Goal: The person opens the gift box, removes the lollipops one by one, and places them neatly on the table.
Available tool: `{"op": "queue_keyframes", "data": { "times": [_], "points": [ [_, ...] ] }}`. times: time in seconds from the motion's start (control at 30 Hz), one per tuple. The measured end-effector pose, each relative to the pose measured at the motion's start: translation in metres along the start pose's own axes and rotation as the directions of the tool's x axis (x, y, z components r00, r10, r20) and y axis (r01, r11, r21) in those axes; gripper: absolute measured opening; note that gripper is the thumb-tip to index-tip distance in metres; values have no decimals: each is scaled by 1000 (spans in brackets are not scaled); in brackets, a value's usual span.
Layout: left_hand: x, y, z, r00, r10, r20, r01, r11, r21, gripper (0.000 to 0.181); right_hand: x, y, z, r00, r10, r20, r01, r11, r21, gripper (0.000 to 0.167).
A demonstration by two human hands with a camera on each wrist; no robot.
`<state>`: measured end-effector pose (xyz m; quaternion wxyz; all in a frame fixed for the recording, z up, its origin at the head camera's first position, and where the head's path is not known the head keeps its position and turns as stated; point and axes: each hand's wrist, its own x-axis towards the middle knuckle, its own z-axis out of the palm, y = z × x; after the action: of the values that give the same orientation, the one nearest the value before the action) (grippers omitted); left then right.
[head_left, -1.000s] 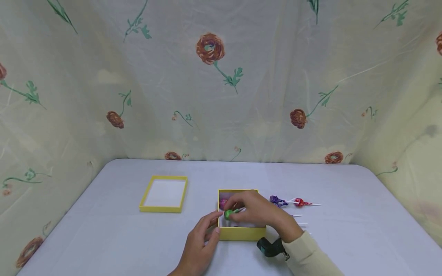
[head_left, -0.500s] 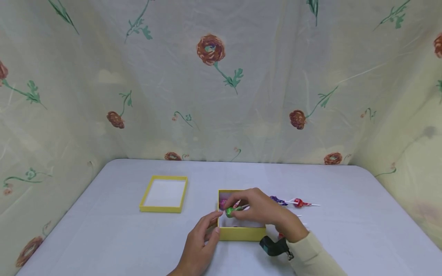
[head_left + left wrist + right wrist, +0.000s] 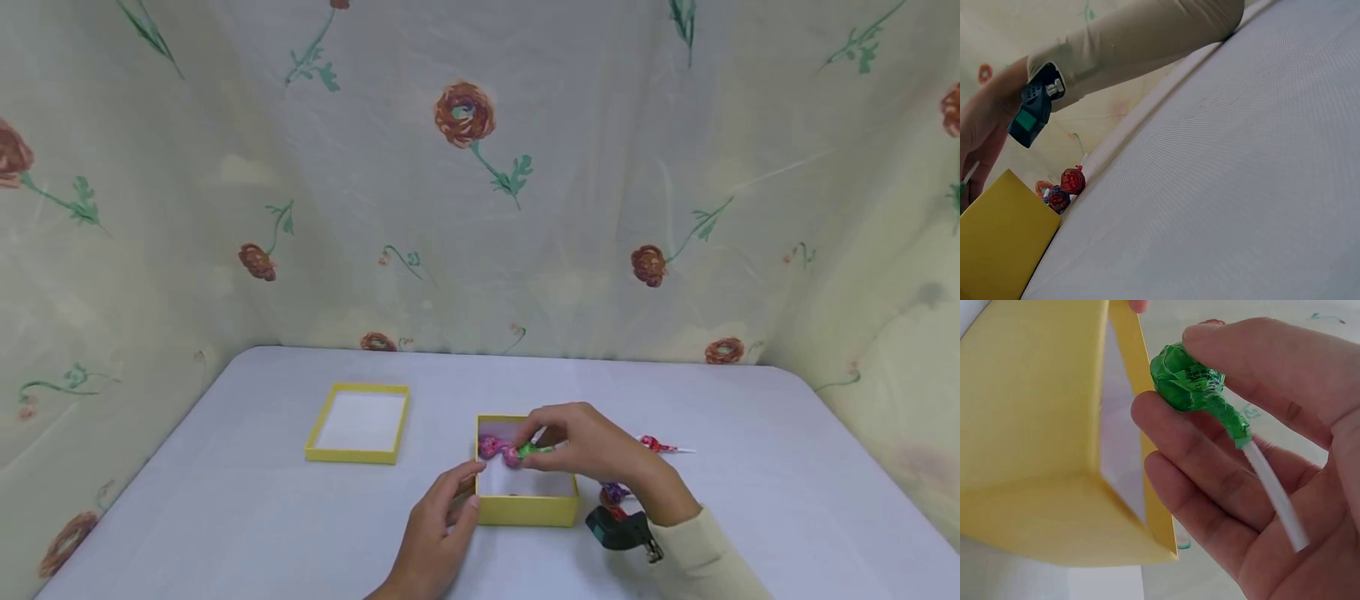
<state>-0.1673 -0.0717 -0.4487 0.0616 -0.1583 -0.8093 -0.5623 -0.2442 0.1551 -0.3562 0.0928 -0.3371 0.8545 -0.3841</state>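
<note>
Foremost, left hand: bare, fingers relaxed and resting at the near left corner of the box, thumb low beside its front wall. Cream sleeve: on the right arm, entering from the lower right. Wrist device: dark, worn at the right cuff, with a green panel in the left wrist view. Red lollipop and purple lollipop: on the bench, just right of the box, partly covered by the wrist in the head view. Yellow box: lidless, upright, pale inside. Right hand: bare, well apart from its fellow, reaching over the box, thumb and fingers pinching the head of the green lollipop. Green lollipop: at the box opening, white stick lying back toward the palm; contact with the floor of the box cannot be told. Two pink lollipops: inside the box, one toward the left wall, one just beside the green. Further red lollipop: beyond the right forearm, white stick pointing right. Yellow-rimmed lid: inner face up, well left of the box. Cloth backdrop: pale, printed with rust-coloured flowers and green stems.
</note>
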Motion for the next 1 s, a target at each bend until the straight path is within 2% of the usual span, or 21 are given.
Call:
{"op": "queue_keyframes", "data": {
  "times": [0.17,0.37,0.67,0.87,1.0],
  "points": [
    [0,1,0,1000,-13,-1,13,1000,28,37,-5,0,-4,1000,9,2,-9,1000,3,18],
    [1,2,1,1000,-25,3,24,999,34,36,-15,4,-11,1000,20,-7,-20,999,-37,21],
    [1,-1,0,999,25,-21,-24,999,30,38,-33,8,-25,998,40,-57,-43,998,-50,20],
    [0,0,1,999,23,-23,-22,999,27,38,-44,13,-33,997,27,-78,-36,993,-112,20],
    [0,-1,2,1000,9,-16,-9,999,31,38,-50,21,-35,994,45,-98,-60,986,-157,20]
  ]
}}
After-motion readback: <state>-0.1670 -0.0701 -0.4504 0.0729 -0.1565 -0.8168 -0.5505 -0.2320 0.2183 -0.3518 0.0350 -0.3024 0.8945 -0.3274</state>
